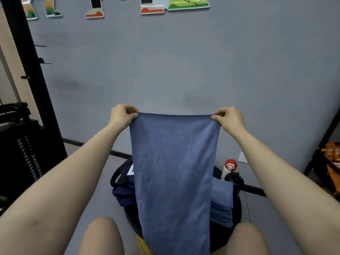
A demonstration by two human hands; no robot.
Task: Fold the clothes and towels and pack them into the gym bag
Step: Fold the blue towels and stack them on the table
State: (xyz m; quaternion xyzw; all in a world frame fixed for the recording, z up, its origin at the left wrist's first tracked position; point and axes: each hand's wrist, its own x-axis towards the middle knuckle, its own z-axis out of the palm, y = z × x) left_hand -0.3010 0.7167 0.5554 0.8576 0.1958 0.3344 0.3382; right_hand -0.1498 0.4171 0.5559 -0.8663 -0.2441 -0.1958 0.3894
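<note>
Left grip: the left hand (122, 115) pinches the upper left corner of a blue towel (174, 173), thumb and fingers curled onto the cloth.
Right grip: the right hand (229, 118) pinches the upper right corner the same way, level with the left.
Between the grips: the towel's top edge is stretched nearly straight from one hand to the other.
Below the grips: the towel hangs flat and long, its lower end dropping out of view between the person's bare knees.
Behind the hanging towel: a dark bag (119, 178) with a black strap sits on a round dark surface; dark navy cloth (125, 195) spills out at its left side.
Below the right grip: a folded blue towel (221, 203) lies just beside the hanging one.
Beyond the folded towel: a white bottle with a red cap (230, 166) and a black bottle (234, 179) stand close together.
Far past the grips: a grey-blue wall (184, 61).
</note>
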